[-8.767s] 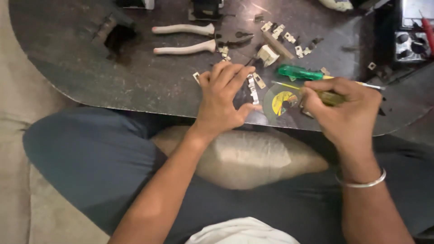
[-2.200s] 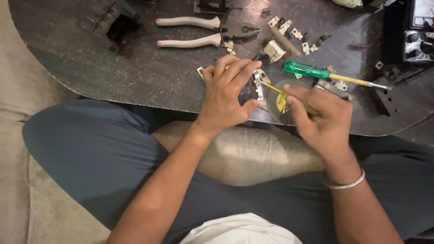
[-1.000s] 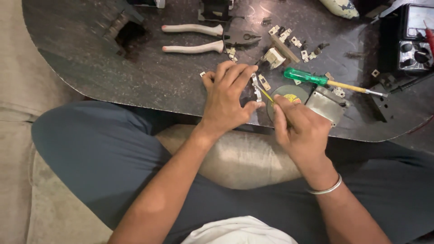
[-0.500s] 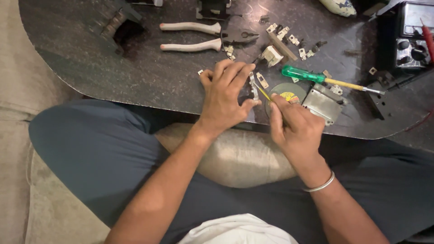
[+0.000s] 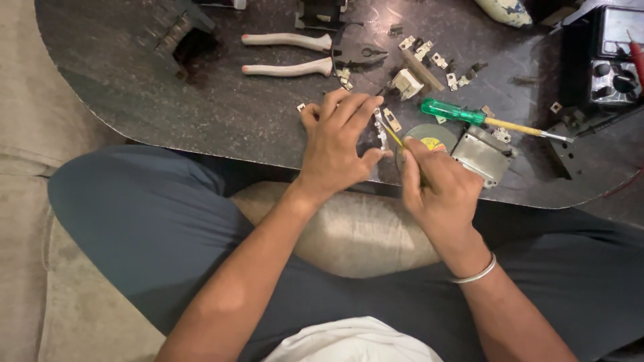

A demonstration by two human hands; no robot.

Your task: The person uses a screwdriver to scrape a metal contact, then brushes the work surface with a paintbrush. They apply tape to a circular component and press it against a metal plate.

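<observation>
— Where was the part when you looked over?

— Under the left hand, at the near edge of the surface; the fingers were spread and pressed down, and only a pale strip showed past the fingertips, on the side towards the other hand.

— And the right hand?

— The right hand was closed round a thin yellow-shafted tool; I couldn't see the handle, it was buried in the fist.

— Which way did the tool lie?

— Slanted; it ran from the fist up and to the left, so the tip sat just beside the strip, perhaps touching, though I couldn't tell for sure; the strip's long side ran away from the person, so the tool met it at an angle rather than in line.

— So which hand was nearer the strip?

— The left was on it, thumb tucked at its near end; the right stood just off to the side, with only the tool bridging the gap.

— Anything close by?

— A roll of tape half hidden behind the right knuckles, a grey metal box just beyond it, and a green screwdriver lying across, farther back; pliers were well apart, towards the far side; small loose fittings lay scattered between.
</observation>
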